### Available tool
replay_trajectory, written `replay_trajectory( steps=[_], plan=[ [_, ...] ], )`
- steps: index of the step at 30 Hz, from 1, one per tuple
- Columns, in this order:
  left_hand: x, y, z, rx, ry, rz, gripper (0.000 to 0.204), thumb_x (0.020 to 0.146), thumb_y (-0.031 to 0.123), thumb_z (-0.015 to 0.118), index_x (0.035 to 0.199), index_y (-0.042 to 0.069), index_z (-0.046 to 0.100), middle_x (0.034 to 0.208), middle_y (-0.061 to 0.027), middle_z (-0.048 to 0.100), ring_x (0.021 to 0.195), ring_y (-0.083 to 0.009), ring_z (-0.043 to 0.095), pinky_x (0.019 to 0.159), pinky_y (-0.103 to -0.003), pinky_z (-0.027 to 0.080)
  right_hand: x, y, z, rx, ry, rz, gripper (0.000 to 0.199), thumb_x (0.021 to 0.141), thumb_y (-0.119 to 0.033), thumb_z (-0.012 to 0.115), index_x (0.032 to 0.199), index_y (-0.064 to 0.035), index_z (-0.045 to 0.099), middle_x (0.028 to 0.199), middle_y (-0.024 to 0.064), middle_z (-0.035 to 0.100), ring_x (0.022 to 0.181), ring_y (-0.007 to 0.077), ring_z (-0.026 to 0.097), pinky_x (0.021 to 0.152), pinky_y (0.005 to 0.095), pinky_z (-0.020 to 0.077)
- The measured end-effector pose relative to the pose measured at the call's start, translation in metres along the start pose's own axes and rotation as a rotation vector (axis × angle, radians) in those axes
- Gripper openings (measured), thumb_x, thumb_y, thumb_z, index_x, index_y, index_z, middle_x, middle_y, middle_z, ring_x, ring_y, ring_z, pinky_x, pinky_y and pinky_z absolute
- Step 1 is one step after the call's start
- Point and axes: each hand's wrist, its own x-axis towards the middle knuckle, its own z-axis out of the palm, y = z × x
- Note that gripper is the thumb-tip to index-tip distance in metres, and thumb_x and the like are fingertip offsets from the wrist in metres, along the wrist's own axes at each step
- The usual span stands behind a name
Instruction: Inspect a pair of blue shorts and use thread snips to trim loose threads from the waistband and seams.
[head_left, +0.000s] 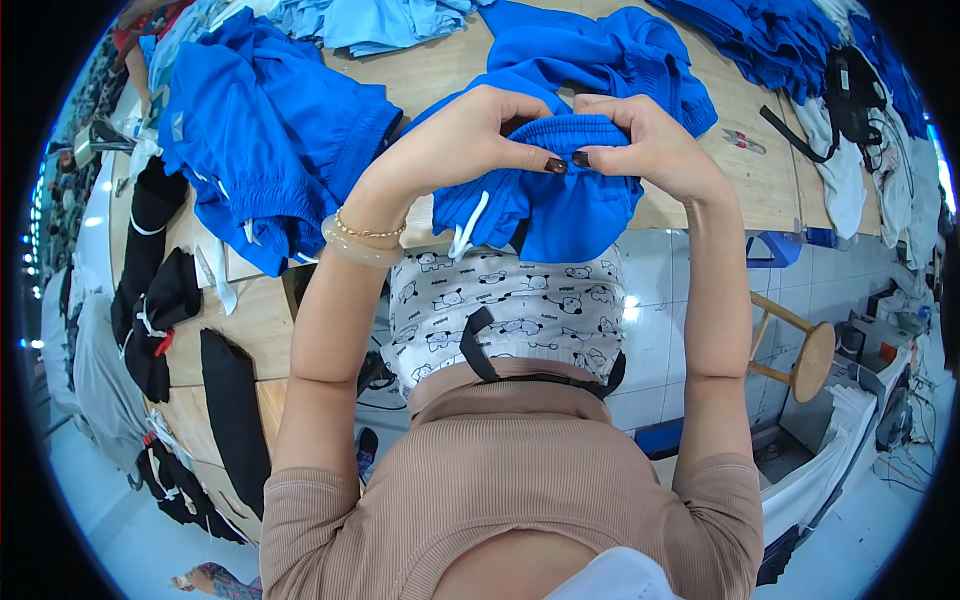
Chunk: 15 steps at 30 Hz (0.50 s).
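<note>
Both my hands grip a pair of bright blue shorts (585, 220) by the gathered elastic waistband at the table's front edge. My left hand (470, 145) pinches the band from the left, thumb on the near side and fingers behind it. From the right, my right hand (660, 150) does the same, and the two thumb tips almost meet. A white drawstring (470, 225) hangs from the blue cloth below my left hand. The lower part of the shorts droops over the edge toward my lap. My fingertips behind the band are partly hidden.
Blue shorts (275, 130) lie heaped on the left; another blue garment (600, 60) lies behind my hands. Light blue cloth (380, 25) and a blue stack (760, 45) are farther back. Small thread snips (743, 141) rest at right. A wooden stool (812, 362) stands below right.
</note>
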Motion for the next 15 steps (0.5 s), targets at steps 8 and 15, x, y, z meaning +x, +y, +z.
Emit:
replay_trajectory(
  steps=[8,15],
  plan=[
    [-0.007,-0.008,0.013,-0.360,0.032,-0.141,0.021,0.077,0.011,0.066,0.093,-0.002,0.067,0.078,0.0007,0.061,0.069,-0.0036,0.050,0.063,-0.018,0.041,-0.001,-0.003,0.001,0.039,-0.023,-0.052,0.020,0.071,-0.020,0.060,0.075,-0.0011,0.054,0.076,-0.0025,0.044,0.070,0.0067,0.040,0.060,0.0215,0.0329],
    [-0.021,0.004,0.012,-0.512,0.145,-0.155,0.020,0.078,0.009,0.064,0.093,-0.005,0.066,0.085,-0.0041,0.065,0.077,-0.0077,0.056,0.073,-0.021,0.046,-0.011,0.008,-0.032,-0.131,0.270,-0.213,0.020,0.084,-0.015,0.053,0.099,-0.0032,0.058,0.094,0.0012,0.056,0.086,0.0124,0.052,0.079,0.0246,0.0380]
  ],
)
